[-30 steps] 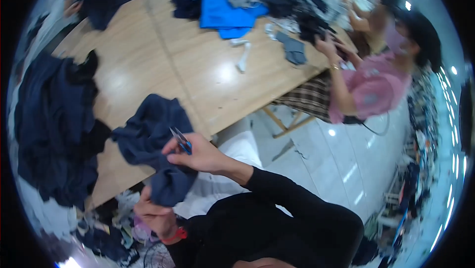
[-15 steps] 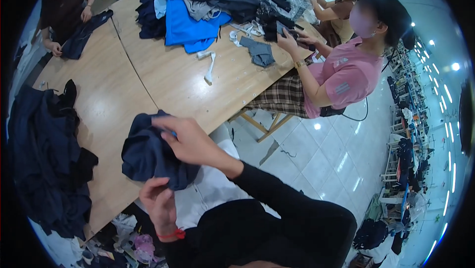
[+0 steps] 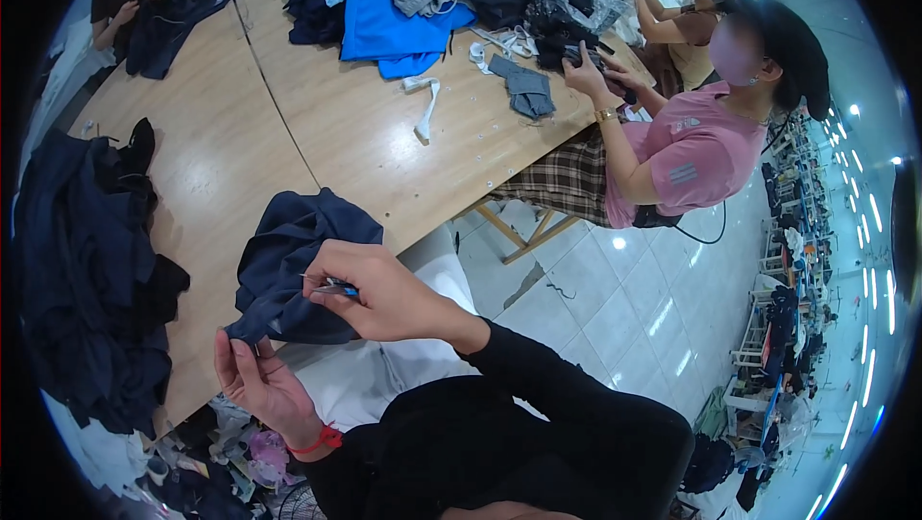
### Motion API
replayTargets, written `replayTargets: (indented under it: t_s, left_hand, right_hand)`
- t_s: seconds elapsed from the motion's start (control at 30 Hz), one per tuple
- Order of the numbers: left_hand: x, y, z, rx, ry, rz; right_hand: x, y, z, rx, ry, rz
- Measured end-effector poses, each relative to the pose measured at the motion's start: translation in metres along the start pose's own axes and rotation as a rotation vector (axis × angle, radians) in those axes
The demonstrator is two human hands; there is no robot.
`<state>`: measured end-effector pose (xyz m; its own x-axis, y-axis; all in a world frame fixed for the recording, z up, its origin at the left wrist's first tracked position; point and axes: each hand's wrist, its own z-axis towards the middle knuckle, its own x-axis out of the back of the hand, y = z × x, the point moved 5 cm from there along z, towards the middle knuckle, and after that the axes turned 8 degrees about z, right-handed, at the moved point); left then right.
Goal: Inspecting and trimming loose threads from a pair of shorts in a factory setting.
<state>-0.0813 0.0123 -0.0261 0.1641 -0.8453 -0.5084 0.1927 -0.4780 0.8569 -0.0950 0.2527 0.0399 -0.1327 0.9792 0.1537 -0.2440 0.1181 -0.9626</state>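
Observation:
A crumpled navy garment [image 3: 298, 251] lies at the near edge of the wooden table and hangs partly over my lap. My left hand [image 3: 264, 381] pinches a corner of its cloth between thumb and fingers, below and left of the bulk. Above the fabric, my right hand [image 3: 384, 290] is closed around small thread snips [image 3: 336, 288], metal with a blue part. Their tips point left, over the garment; the rest is hidden in my palm. Whether the blades touch the cloth, I cannot tell.
Dark navy garments [image 3: 82, 280] are heaped on the table's left side. Farther back lie a blue garment [image 3: 389, 21], a white strip [image 3: 424, 107] and a grey cloth piece [image 3: 525, 86]. A co-worker in pink [image 3: 696, 150] sits at the right edge. Scraps [image 3: 269, 453] lie below the table.
My left hand has moved left and now pinches the garment's corner. The right hand has come down slightly, showing the snips. The garment has spread out, with one corner drawn toward my left hand.

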Motion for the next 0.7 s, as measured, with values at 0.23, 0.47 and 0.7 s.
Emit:
replayTargets:
  t_s: [0.23, 0.47, 0.7]
  left_hand:
    - [-0.023, -0.001, -0.018, 0.054, -0.178, -0.052]
    - [-0.006, 0.005, 0.045, 0.079, 0.147, 0.345]
    - [-0.034, 0.064, 0.077, -0.198, 0.091, 0.080]
  right_hand:
    - [-0.015, 0.004, -0.001, 0.073, -0.122, 0.126]
    - [0.003, 0.016, 0.013, 0.182, 0.272, -0.265]
    - [0.028, -0.048, 0.033, 0.310, 0.412, -0.149]
